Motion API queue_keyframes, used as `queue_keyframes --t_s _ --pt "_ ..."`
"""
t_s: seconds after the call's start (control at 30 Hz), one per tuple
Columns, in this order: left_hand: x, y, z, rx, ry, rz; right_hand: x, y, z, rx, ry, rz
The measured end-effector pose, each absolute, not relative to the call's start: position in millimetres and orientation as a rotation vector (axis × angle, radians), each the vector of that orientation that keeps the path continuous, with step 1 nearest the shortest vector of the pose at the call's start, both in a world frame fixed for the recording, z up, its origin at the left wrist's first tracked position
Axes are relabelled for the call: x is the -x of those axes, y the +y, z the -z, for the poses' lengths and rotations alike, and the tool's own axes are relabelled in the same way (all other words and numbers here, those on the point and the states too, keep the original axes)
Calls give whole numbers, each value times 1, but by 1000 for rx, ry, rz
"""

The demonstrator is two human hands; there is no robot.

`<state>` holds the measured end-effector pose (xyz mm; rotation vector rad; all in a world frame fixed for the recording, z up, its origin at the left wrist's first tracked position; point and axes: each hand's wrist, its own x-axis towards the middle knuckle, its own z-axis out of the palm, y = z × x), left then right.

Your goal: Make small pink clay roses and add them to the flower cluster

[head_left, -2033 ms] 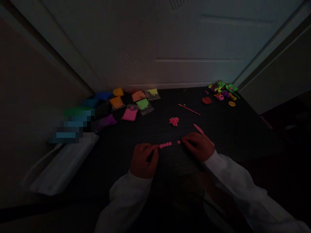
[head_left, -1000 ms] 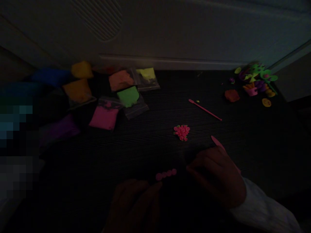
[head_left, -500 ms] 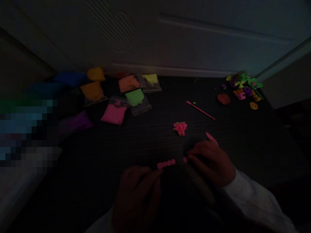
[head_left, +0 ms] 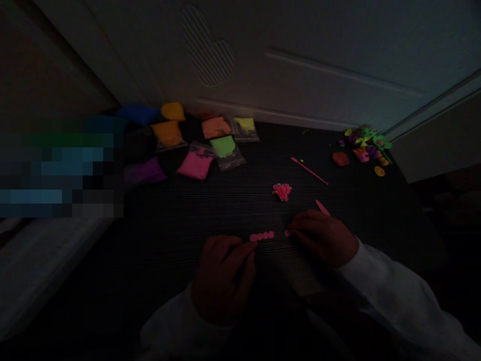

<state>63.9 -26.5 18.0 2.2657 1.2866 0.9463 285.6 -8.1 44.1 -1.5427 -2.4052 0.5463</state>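
Pinching a pink disc (head_left: pixel 287 233), the right hand (head_left: pixel 323 237) could overpress and dent it; the left hand (head_left: pixel 224 276), fingers loosely parted, might nudge the pink row (head_left: pixel 262 236) crooked

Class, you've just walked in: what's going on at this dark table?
A person's left hand is at the left end of a row of overlapping pink discs. The right hand is at a separate pink disc; whether it's pinched is too dark to tell. Beyond both lies a pink flower-like cluster.
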Motion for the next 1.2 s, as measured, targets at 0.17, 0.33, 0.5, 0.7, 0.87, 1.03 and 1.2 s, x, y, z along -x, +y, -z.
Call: queue_keyframes --t_s 0.17,0.33,0.5,0.7,0.87,1.03,1.2 --pt "-64 -28 -16 -2233 1291 -978 -285 -8 -46 1566 -2466 -523" --pt "-63 -29 -17 -2214 1280 -972 -280 -9 -48 1570 -2526 -468" --pt "-62 -29 -17 -2205 1270 -968 -276 -9 -50 1618 -2571 -465" --pt "-63 -28 -17 -2204 1268 -968 -275 -5 -50 1661 -2510 -574" --pt "-64 -27 -19 -2202 1260 -986 -271 -5 -51 1703 -2454 -607" --pt "-63 -28 -21 -2184 1255 -992 -269 -4 -54 1707 -2415 -708" --pt "-63 -28 -21 -2168 1262 -994 -272 -3 -54 1731 -2394 -711"
